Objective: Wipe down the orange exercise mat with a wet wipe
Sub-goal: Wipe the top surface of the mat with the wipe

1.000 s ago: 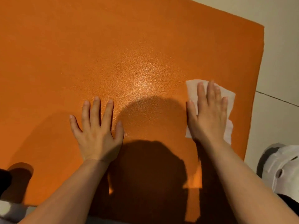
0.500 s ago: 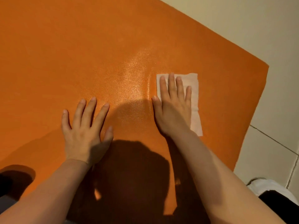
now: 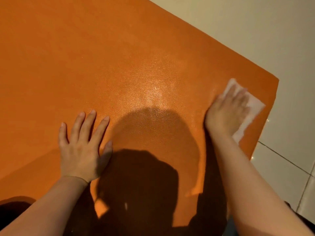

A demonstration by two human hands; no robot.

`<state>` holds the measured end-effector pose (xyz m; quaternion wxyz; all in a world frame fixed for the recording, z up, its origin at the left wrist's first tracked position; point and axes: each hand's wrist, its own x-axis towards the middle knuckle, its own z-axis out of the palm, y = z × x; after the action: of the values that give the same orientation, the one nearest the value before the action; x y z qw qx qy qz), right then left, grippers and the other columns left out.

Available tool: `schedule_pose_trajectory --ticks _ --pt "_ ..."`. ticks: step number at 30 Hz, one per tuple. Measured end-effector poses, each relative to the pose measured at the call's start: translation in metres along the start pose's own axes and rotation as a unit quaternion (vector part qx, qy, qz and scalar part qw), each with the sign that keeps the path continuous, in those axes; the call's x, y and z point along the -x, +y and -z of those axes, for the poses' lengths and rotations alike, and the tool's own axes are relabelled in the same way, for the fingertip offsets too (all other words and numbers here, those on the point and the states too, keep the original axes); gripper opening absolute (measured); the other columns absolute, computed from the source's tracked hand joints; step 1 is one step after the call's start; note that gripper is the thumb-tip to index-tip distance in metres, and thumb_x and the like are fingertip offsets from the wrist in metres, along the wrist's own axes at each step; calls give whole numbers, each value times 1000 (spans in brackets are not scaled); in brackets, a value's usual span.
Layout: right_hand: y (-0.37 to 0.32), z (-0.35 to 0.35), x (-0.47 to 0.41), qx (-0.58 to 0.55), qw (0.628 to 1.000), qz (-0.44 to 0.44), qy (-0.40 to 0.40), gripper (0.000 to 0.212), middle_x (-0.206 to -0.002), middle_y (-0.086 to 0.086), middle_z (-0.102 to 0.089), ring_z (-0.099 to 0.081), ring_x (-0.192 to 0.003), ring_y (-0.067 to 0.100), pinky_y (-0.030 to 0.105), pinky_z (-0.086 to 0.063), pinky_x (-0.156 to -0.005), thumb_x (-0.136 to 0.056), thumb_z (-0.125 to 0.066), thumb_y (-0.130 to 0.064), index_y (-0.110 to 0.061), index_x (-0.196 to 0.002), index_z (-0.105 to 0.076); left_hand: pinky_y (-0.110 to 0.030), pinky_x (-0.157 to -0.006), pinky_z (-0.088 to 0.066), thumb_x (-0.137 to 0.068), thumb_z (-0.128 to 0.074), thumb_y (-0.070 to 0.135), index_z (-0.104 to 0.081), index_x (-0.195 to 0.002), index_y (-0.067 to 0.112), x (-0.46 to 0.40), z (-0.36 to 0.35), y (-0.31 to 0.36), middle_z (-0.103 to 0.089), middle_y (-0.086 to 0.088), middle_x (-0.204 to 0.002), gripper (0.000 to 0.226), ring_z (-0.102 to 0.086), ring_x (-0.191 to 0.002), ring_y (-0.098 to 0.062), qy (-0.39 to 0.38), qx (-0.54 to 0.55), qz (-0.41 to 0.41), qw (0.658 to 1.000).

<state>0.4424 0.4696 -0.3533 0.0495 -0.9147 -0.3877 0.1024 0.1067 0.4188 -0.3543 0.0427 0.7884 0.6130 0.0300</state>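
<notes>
lying flat on the orange mat (image 3: 119, 57) near its right corner, the white wet wipe (image 3: 252, 106) sits under the right hand (image 3: 226, 113), fingers straight, blurred, pressing it down. the left hand (image 3: 81, 147) rests flat, fingers spread, holding nothing. pale tiled floor (image 3: 281, 150) borders the mat.

Bare mat (image 3: 119, 57) ahead; left hand (image 3: 81, 147) flat mid-mat; right hand (image 3: 226, 113) w/ wipe (image 3: 252, 106) near rt edge.

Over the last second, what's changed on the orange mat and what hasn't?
The right hand slid the wet wipe inward toward the mat's middle, then back out to the right edge of the orange mat. The left hand stayed flat on the mat, fingers spread. Nothing was picked up or let go.
</notes>
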Motion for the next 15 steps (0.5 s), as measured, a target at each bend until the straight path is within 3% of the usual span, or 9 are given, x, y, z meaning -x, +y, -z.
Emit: schedule_pose_trajectory --ticks 4,6,8,11,15 --pt "-50 -8 18 -19 957 281 -75 54 -165 7 -6 -1 -152 23 36 6 -120 -105 -23 -36 -21 -156 -19 -65 -111 -17 -94 -35 46 -45 -145 18 0 -1 -1 -39 -18 -152 59 -32 -141 -39 -3 -11 -9 1000" --pt "-45 0 -13 -4 935 343 -93 55 -165 5 -7 -3 -152 22 37 3 -120 -105 -23 -42 -23 -156 -20 -64 -111 -17 -94 -35 47 -45 -145 18 -1 -1 -2 -39 -18 -152 60 -32 -141 -39 -3 -2 -7 1000" --pt "-23 12 -57 28 946 313 -77 59 -165 5 -3 -1 -152 23 40 4 -121 -104 -19 -50 -24 -157 -15 -63 -111 -16 -94 -35 47 -46 -145 18 -1 -2 0 -40 -18 -152 60 -32 -142 -39 0 8 -4 1000" --pt "17 29 -97 38 978 196 -51 63 -164 10 -6 -3 -151 26 48 -1 -122 -103 -15 -53 -21 -157 -13 -64 -111 -17 -92 -36 46 -47 -144 18 0 -1 -1 -40 -18 -151 60 -34 -141 -39 4 10 -4 1000" --pt "20 27 -85 -9 1000 5 -5 55 -165 10 -2 1 -152 24 44 3 -122 -107 -15 -38 -18 -158 -11 -63 -112 -16 -92 -37 44 -47 -144 18 0 -2 -2 -41 -18 -151 59 -35 -141 -38 4 7 0 1000"
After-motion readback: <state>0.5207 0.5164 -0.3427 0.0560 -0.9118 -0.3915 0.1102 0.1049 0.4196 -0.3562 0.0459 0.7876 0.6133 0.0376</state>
